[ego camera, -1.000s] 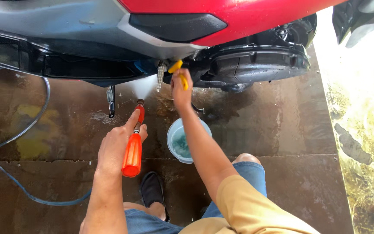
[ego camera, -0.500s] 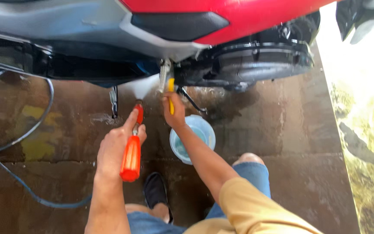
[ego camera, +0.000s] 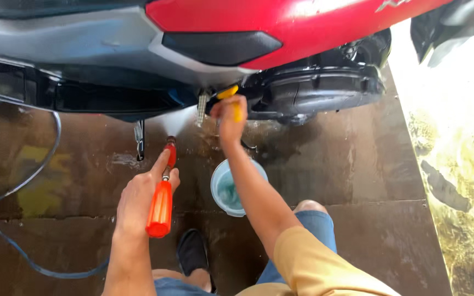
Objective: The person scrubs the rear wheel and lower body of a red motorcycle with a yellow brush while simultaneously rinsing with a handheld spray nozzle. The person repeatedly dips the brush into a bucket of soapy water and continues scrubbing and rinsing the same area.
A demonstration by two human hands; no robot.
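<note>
A: Left hand (ego camera: 138, 203) wrapped around the orange plastic spray gun (ego camera: 160, 205), forefinger laid along the barrel, nozzle aimed up. White fan of spray reaches the grey underside of the red-and-grey scooter (ego camera: 193, 49), near the side stand.

B: Right hand (ego camera: 229, 118)?

A: Closed on a yellow brush or cloth (ego camera: 231, 98), too small to tell which, pressed against the black engine casing (ego camera: 314, 90) under the red panel. Pale blue round bucket of water (ego camera: 231, 189) sits on the wet brown floor (ego camera: 357, 181), just below that forearm.

B: Step?

A: Scrubbing and rinsing the underside together, I'd judge. A next move would call for keeping the jet clear of the scrubbing hand, and watching the grey hose (ego camera: 23, 181) looped at left.
</note>
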